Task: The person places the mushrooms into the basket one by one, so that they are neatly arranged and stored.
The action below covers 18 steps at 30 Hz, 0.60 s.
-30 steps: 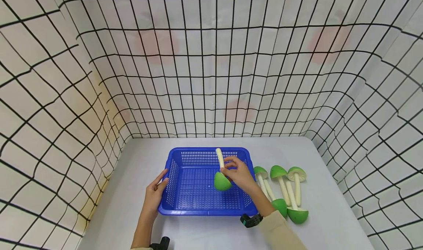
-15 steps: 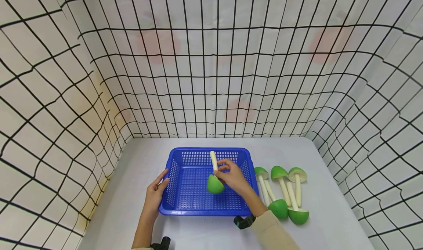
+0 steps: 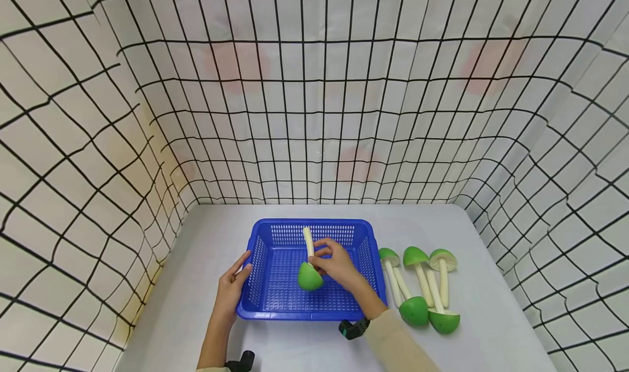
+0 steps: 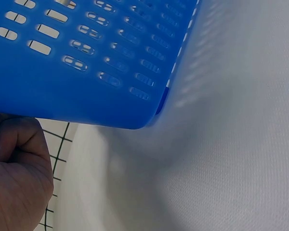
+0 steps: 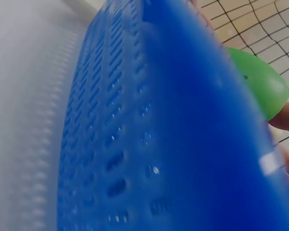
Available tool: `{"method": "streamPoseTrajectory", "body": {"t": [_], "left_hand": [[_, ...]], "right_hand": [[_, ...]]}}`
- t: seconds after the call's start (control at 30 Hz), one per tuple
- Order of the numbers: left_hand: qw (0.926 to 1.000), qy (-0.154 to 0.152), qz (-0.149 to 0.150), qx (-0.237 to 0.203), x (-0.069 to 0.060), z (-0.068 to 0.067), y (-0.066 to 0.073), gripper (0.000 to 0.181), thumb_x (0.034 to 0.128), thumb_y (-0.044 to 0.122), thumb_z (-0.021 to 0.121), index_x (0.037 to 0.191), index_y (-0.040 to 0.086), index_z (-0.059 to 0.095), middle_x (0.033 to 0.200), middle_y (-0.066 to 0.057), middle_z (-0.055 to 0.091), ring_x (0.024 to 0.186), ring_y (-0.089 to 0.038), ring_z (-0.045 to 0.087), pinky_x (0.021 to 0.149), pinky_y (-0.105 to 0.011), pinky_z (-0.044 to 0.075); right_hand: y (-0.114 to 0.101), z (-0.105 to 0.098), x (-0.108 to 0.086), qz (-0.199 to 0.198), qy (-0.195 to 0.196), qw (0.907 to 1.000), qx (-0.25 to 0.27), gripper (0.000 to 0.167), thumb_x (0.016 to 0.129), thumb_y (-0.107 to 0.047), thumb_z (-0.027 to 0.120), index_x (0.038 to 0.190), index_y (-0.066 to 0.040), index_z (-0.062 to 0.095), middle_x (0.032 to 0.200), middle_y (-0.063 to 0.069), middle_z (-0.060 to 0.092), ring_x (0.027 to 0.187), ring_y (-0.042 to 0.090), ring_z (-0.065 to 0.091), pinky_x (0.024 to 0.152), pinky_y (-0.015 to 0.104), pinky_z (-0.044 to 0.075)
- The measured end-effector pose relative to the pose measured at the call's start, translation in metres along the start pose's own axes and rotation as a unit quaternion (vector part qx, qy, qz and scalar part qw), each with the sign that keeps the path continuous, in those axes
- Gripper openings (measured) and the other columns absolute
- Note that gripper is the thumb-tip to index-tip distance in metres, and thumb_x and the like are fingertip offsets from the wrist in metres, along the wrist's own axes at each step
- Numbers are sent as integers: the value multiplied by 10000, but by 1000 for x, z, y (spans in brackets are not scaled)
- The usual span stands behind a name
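A toy mushroom [image 3: 310, 277] with a green cap and a pale stem is over the inside of the blue plastic basket [image 3: 309, 316], cap down and stem tilted up. My right hand [image 3: 336, 265] pinches its stem just above the cap. In the right wrist view the green cap [image 5: 260, 84] shows beyond the basket's blurred rim, and the fingertips are partly cut off. At the basket's left side my left hand [image 3: 230, 291] holds the rim between thumb and fingers. The left wrist view shows that hand [image 4: 19, 178] with curled fingers at the rim.
Several more green-capped mushrooms [image 3: 415, 311] lie on the white table [image 3: 491, 328] right of the basket, some with caps toward me. Black grid netting [image 3: 314, 115] over white cloth encloses the back and both sides.
My right hand has moved left across the basket and slightly toward me, carrying the mushroom. The left hand has stayed at the basket's left rim.
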<state>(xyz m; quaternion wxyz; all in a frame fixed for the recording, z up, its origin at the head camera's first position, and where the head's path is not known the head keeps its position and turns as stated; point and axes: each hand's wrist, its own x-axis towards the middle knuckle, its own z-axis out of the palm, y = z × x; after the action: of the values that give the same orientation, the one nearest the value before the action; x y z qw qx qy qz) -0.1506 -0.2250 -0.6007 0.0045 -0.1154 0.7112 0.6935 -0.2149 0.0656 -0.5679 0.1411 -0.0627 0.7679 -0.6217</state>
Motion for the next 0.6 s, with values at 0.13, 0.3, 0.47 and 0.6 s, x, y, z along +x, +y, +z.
{"method": "streamPoseTrajectory", "body": {"t": [0.13,0.3,0.47,0.6], "left_hand": [[10000,-1,10,-49,-1,1,2,497,1040,430,594,1510,280,536,1496,-158,571,1201,-370,667,886,-374,598],[9999,-67,-17,-78,-3,1,5,510,1044,423,589,1525,267,518,1503,-179,558,1216,-375,652,889,-367,589],[9999,-60,-18,-116,-3,1,5,510,1045,416,591,1526,263,517,1508,-179,553,1232,-391,642,906,-390,587],[9998,-31,-31,-174,-1,1,4,508,1037,428,601,1516,277,529,1496,-165,569,1194,-366,663,873,-349,591]], "right_hand": [[0,7,2,137,-54,9999,27,404,950,-179,753,1307,-95,587,1077,116,726,800,188,721,682,355,616],[-1,15,3,160,-160,9997,62,396,957,-181,746,1301,-82,579,1083,129,717,819,187,722,693,354,619],[-2,22,6,120,-151,9998,112,402,954,-166,746,1304,-67,576,1078,144,710,818,184,722,691,351,620],[-2,28,9,132,-185,9996,156,393,956,-149,739,1301,-64,572,1073,140,707,817,180,722,691,348,621]]}}
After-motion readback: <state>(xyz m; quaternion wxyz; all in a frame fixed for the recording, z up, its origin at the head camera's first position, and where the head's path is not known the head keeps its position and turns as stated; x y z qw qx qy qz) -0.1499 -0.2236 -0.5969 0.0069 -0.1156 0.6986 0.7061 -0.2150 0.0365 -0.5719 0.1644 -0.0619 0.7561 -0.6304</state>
